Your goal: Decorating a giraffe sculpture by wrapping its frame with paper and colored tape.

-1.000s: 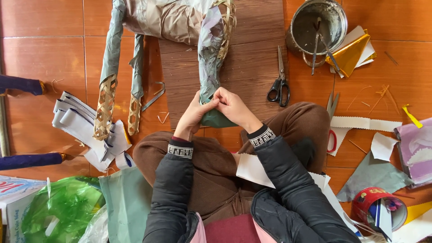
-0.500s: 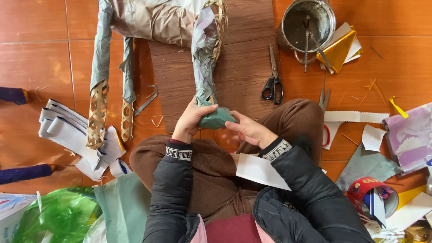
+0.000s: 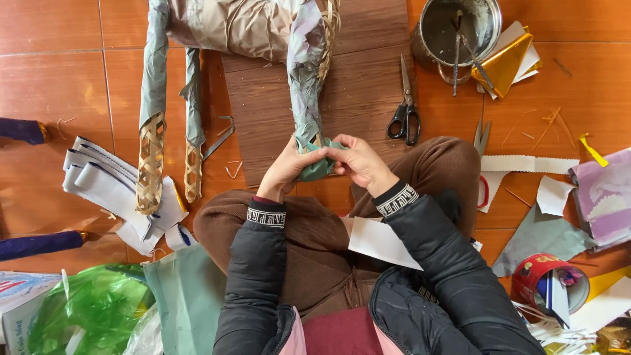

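While both hands meet at its near end:
Paper-wrapped leg (image 3: 303, 85): long axis points straight away from the person.
Left hand (image 3: 284, 169): pinching the green paper (image 3: 315, 167).
Right hand (image 3: 358, 161): pinching the same paper, equally near.

A red round tin (image 3: 549, 281) lies on its side at the lower right of the floor, its open mouth holding scraps of white and blue paper, and its wall carries a printed label with small coloured figures (too small to make out further). At the lower left corner sits a flat white box (image 3: 20, 304) with red and blue print on its top face, partly cut off by the edge of the view. Just beside it lies a crumpled green plastic bag (image 3: 89, 314), translucent and shiny, touching the box's right side. No signs or screens show anywhere in the view.
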